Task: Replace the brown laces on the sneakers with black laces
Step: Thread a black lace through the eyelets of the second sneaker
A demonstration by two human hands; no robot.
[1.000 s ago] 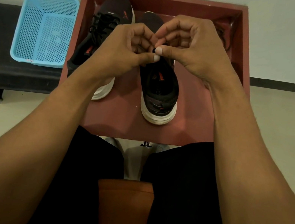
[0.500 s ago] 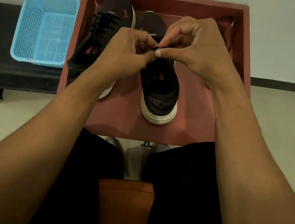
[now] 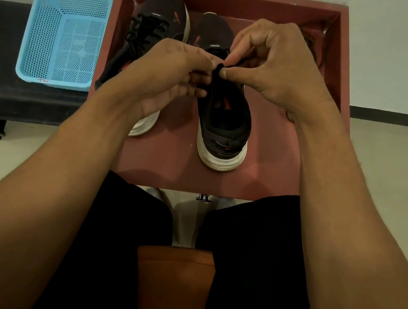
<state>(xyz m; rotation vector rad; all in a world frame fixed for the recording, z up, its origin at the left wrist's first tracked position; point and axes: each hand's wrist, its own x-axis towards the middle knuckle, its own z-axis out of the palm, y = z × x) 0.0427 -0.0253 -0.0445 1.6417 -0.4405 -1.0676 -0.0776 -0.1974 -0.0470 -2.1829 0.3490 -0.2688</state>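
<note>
While left hand [image 3: 173, 73] and right hand [image 3: 274, 69] meet, both pinching the black lace [image 3: 219, 70] over the centre-frame sneaker [image 3: 225, 125] in the red tray [image 3: 163, 166], hold the tip tight and thread eyelets evenly.

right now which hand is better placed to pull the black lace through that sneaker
Right, probably. The right hand pinches the black lace between thumb and forefinger, above the nearer sneaker. The left hand pinches it too, but its other fingers curl underneath, better suited to steadying.
</note>
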